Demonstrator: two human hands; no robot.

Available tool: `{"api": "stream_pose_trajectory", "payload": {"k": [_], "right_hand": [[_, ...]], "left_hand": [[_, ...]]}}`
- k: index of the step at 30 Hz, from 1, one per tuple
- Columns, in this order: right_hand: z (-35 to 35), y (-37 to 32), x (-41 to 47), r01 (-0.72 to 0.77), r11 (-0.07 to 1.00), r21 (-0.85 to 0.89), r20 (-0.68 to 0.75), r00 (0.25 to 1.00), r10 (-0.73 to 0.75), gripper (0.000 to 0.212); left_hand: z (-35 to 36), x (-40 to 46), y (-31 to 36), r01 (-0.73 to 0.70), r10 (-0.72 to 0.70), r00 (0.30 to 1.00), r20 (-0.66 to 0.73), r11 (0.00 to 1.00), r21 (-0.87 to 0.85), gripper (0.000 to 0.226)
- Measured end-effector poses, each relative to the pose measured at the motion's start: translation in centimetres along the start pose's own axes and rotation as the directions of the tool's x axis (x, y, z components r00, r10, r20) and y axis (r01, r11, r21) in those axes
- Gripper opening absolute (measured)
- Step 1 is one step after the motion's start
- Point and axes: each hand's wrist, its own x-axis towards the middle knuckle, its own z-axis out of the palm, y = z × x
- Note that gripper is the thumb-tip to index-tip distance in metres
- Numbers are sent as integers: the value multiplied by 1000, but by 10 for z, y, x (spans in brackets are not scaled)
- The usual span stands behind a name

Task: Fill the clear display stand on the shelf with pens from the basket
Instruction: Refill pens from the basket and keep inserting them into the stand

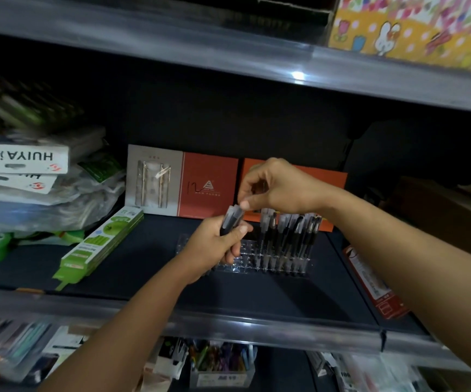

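Two hands are seen over the shelf (257, 292). A bundle of pens (232, 220) is gripped in the left hand (214, 247), fingers curled round the barrels, caps pointing up. One cap at the top of the bundle is pinched by the right hand (274, 188), thumb and forefinger closed on it. The stand (245, 261) is set near the middle of the shelf, just behind the left hand; its right half is filled with upright pens (291, 236), its left holes are bare. Red boxes (209, 185) are propped along the back edge, and a green pack (98, 244) lies toward the left.
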Motion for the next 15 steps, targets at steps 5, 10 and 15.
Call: {"api": "stream_pose_trajectory", "payload": {"k": [5, 10, 15], "right_hand": [[-14, 3, 1, -127, 984, 129, -168, 975, 148, 15], [-20, 12, 3, -257, 878, 404, -266, 885, 381, 19], [-19, 25, 5, -337, 821, 460, -275, 826, 493, 19]], "left_hand": [[-12, -5, -4, 28, -26, 999, -45, 999, 44, 16], [-21, -7, -12, 36, -30, 996, -83, 997, 75, 15], [-26, -8, -20, 53, -46, 993, -106, 996, 65, 15]]}}
